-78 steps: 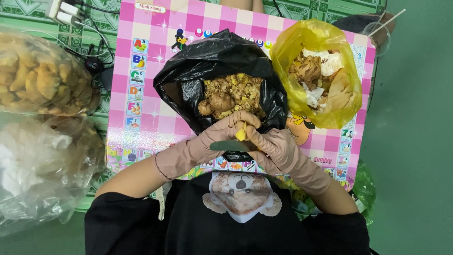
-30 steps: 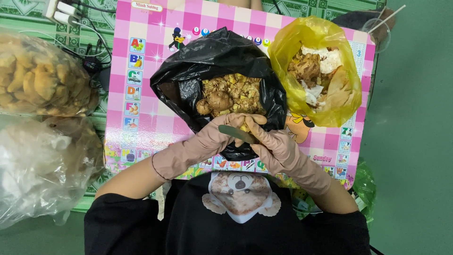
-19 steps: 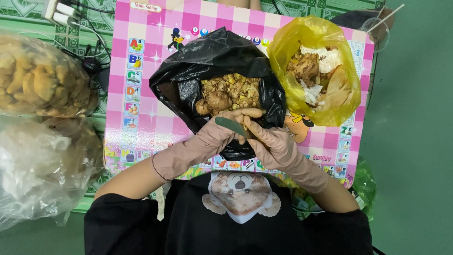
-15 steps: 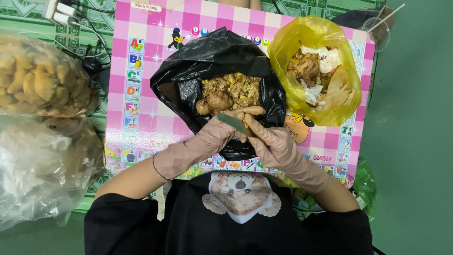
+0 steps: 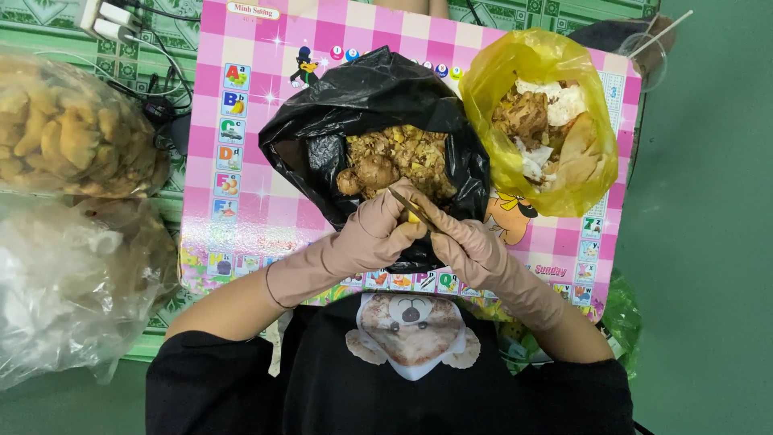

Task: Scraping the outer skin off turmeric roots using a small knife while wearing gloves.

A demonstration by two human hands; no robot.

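Pinching a small yellow root piece (image 5: 413,217) in gloved left hand (image 5: 372,238), the person works it with a thin blade (image 5: 407,206) gripped by right hand (image 5: 467,250) over the open black plastic bag (image 5: 314,153), so scraps fall inside.

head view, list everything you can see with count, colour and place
black bag: 1, black, board centre, holds brown peelings and roots
yellow bag: 1, yellow, board's right side, brown and white scraps inside
board: 1, pink checked, under both bags
clear bags: 2, transparent, far left, upper one full of yellow-brown pieces
plug strip: 1, white, top left
small knife: 1, dark blade, between the hands
small yellow piece: 1, at the fingertips
hands: left hand, right hand, tan gloves, over the black bag
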